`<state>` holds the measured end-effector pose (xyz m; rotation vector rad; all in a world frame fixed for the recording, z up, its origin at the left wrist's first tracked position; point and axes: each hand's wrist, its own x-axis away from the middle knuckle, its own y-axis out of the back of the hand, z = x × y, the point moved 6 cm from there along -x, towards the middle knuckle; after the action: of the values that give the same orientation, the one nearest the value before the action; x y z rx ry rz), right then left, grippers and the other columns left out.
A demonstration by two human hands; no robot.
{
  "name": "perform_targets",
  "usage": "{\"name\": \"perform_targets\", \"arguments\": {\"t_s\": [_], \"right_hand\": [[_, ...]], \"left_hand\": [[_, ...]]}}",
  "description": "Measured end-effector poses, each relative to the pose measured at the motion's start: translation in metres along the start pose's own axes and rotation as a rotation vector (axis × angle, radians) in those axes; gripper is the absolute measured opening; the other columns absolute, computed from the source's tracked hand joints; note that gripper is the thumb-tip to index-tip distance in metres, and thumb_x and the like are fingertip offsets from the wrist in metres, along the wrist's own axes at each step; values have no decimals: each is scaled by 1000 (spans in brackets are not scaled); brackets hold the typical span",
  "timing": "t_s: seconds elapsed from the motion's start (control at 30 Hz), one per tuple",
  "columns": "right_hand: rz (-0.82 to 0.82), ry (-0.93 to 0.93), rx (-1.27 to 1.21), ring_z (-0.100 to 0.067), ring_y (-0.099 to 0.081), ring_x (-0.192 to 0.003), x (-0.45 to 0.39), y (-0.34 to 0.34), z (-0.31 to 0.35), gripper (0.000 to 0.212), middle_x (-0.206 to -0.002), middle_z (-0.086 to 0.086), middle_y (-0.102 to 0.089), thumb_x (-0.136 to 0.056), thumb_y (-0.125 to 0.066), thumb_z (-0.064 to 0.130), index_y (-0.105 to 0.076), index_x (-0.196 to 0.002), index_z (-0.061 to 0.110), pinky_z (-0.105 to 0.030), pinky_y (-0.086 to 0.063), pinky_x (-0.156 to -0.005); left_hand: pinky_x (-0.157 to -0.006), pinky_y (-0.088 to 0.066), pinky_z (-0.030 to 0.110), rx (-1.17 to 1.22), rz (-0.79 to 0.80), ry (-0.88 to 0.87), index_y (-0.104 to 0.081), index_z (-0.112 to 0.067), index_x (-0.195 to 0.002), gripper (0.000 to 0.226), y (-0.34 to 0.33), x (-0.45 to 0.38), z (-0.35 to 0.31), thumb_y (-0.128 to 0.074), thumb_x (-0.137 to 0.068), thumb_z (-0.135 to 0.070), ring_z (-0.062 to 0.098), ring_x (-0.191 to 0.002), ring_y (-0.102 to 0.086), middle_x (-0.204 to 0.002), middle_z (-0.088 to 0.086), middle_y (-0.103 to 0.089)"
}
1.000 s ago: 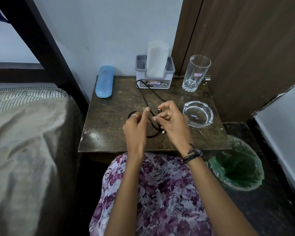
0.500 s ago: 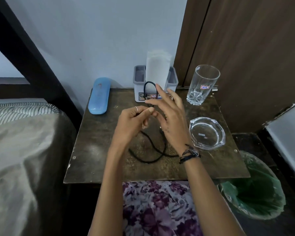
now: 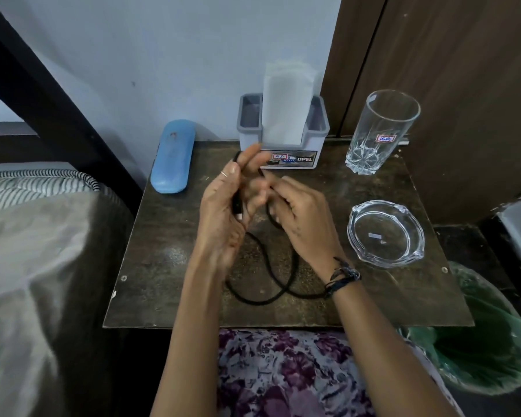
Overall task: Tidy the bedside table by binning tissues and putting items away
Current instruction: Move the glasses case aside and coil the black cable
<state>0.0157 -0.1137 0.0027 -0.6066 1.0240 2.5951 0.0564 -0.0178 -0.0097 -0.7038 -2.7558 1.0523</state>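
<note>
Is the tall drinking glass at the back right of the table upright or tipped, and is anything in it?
Upright and empty: the drinking glass stands on its base, rim up, and looks clear through.

Dark, worn wooden bedside table (image 3: 169,266) with dull sheen; clear cut-glass tumbler (image 3: 381,130); glossy glass ashtray (image 3: 385,233); smooth blue plastic glasses case (image 3: 172,158); matt black cable (image 3: 271,275); grey plastic holder (image 3: 316,136), white paper tissues (image 3: 286,106).

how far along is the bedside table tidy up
Done: no loose tissues show on the table. In hand: the left hand and right hand are gathering the black cable, part of it trailing on the tabletop. Left: stowing it; the glasses case, glass and ashtray sit out.
</note>
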Motion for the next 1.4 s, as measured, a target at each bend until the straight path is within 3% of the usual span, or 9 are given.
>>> {"name": "perform_targets", "arguments": {"t_s": [0.1,0.2,0.37,0.5,0.77,0.97,1.1,1.23,1.4], "right_hand": [[89,-13,-10,-21,-64,-72,-1,3,-1,26,-81,0,-67,-94,-54,21,-67,-113,11,-38,-52,-63],[160,10,43,-20,-64,-69,2,2,4,20,-78,-2,-70,-89,-60,24,-72,-102,17,-38,-52,-59],[54,196,214,-15,-51,-53,3,11,21,11,-62,10,-43,-81,-63,27,-66,-74,18,-32,-46,-46],[-132,214,272,1,-34,-54,4,29,15,23,-64,14,-44,-82,-66,41,-70,-77,19,-19,-36,-44],[-222,54,121,-4,-52,-62,1,28,-11,22,-76,1,-64,-89,-60,32,-73,-99,17,-24,-45,-52],[-26,-189,-73,-17,-59,-55,-2,-1,-18,29,-59,5,-59,-97,-41,36,-66,-106,23,-36,-48,-52],[192,-131,-24,-16,-55,-49,0,-15,-10,25,-53,4,-55,-97,-42,35,-63,-111,31,-32,-44,-49],[331,35,103,-14,-43,-46,6,-22,5,19,-49,11,-41,-92,-50,33,-64,-85,23,-29,-31,-48],[184,198,134,-15,-49,-51,6,-13,22,17,-58,10,-50,-87,-58,25,-59,-72,18,-29,-39,-48]], "left_hand": [[-95,-48,21,82,-55,-149,-51,-18,-125,32,2,-3,-5,-36,-97,-17,5,-118,-56,-123,-8,-62],[-104,-37,16,-408,-138,-334,-44,-23,-132,36,8,-1,-15,-37,-98,-13,-2,-127,-44,-130,-18,-53],[-76,-47,16,-1279,-78,-341,-60,-15,-114,27,0,4,-13,-43,-94,-23,-5,-82,-59,-92,-10,-67],[-49,-40,25,-1181,-76,-211,-61,-14,-79,26,7,7,-14,-44,-92,-28,6,-43,-50,-48,-2,-55],[-37,-16,24,-644,98,170,-64,-17,-72,41,9,4,9,-35,-97,-33,5,-27,-25,-32,-5,-40],[-44,-37,13,-250,135,87,-66,-17,-81,43,2,4,7,-29,-99,-31,2,-32,-34,-49,-5,-60],[-55,-50,16,10,97,9,-63,-8,-111,41,7,1,1,-27,-101,-26,2,-40,-47,-103,2,-73],[-55,-46,11,-190,-158,-159,-53,-16,-121,32,29,-1,-13,-30,-101,-26,1,-62,-64,-120,-6,-66],[-75,-52,25,-880,-227,-276,-48,-28,-123,28,26,6,-21,-36,-97,-27,5,-80,-68,-110,-24,-62]]}}
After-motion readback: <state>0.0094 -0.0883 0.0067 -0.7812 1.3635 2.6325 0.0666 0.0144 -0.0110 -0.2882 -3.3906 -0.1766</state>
